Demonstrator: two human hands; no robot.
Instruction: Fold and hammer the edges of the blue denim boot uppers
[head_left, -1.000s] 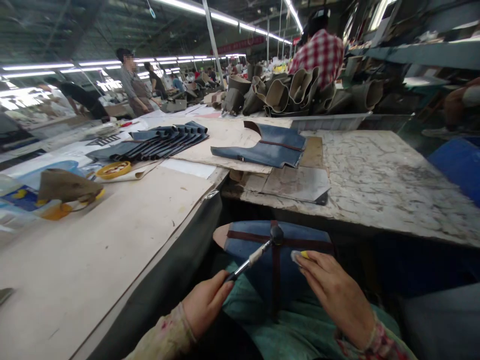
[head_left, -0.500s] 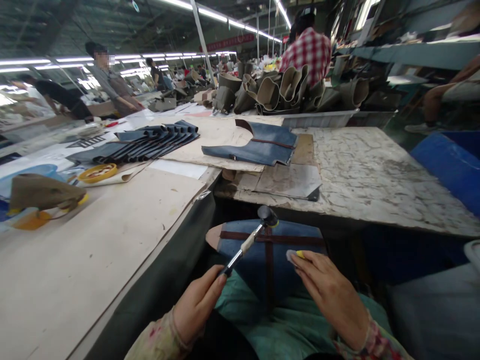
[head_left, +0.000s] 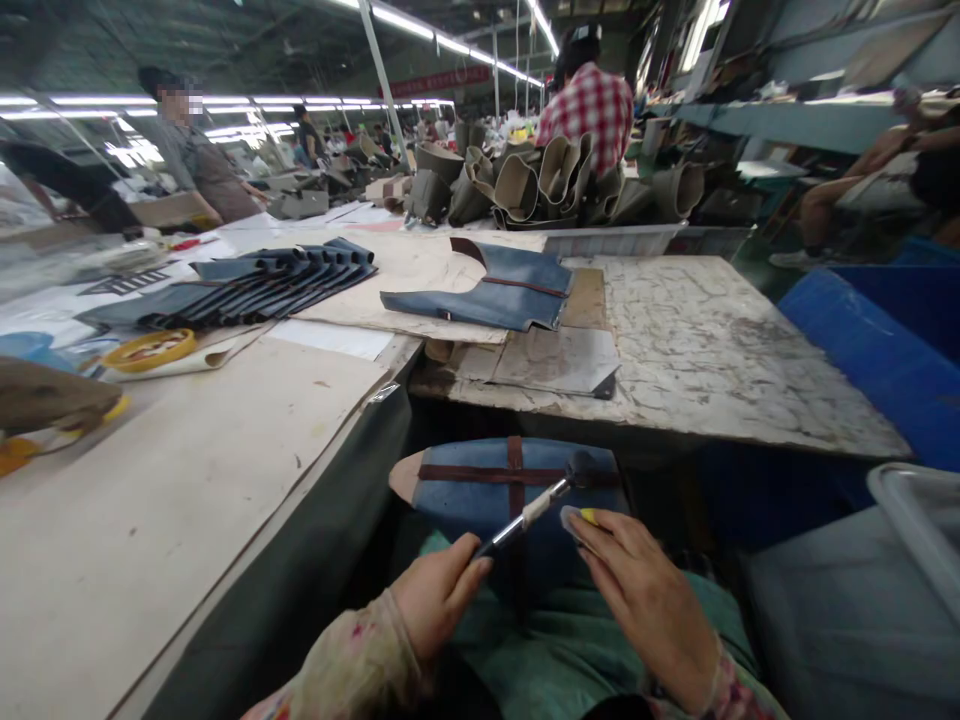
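At 6 o'clock, a blue piece (head_left: 456, 506) with 2 crossing dark-brown strips (head_left: 465, 473) and a pinkish-beige tip (head_left: 406, 477); at 9, a yellow dish (head_left: 154, 362); at 1, a red-and-white checked shirt (head_left: 596, 112).

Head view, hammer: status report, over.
Left hand closed on hammer. Hammer head at brown strip on blue leather, contact unclear. Right hand close to hammer head, something pale at its fingertips.

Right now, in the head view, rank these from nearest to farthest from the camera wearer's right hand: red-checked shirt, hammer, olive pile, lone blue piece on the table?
1. Hammer: just ahead, left of the right hand.
2. Blue piece: farther ahead, left.
3. Olive pile: beyond the blue piece.
4. Red-checked shirt: behind the olive pile.
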